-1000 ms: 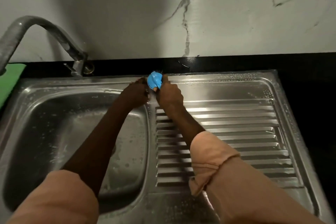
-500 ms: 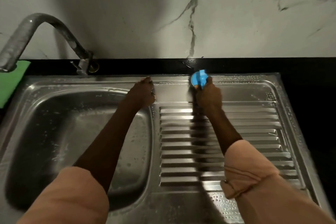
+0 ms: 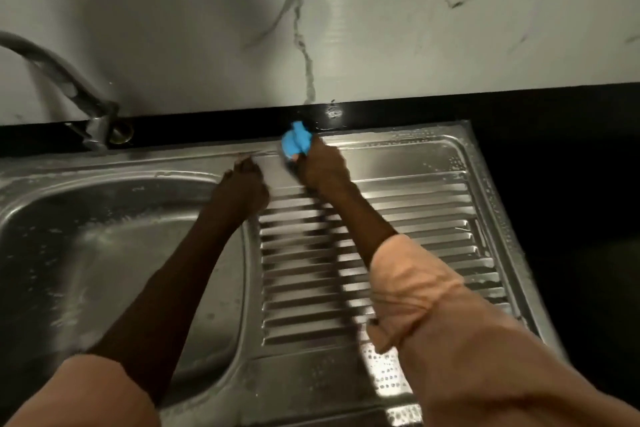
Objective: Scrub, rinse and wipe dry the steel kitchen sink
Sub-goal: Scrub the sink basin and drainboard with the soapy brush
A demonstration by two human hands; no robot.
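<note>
Scrubbing the back ledge of the steel sink [image 3: 408, 163]

The right hand [image 3: 323, 166] grips a blue scrubber [image 3: 294, 143] and presses it on the rear rim, where the basin meets the ribbed drainboard [image 3: 381, 253]. The left hand [image 3: 244, 184] rests just beside it on the ledge, fingers down, holding nothing. The steel looks wet and soapy, so the bracing hand may slip toward the basin, and the scrubber could skid over the rim onto the black table [image 3: 554, 107].
</note>
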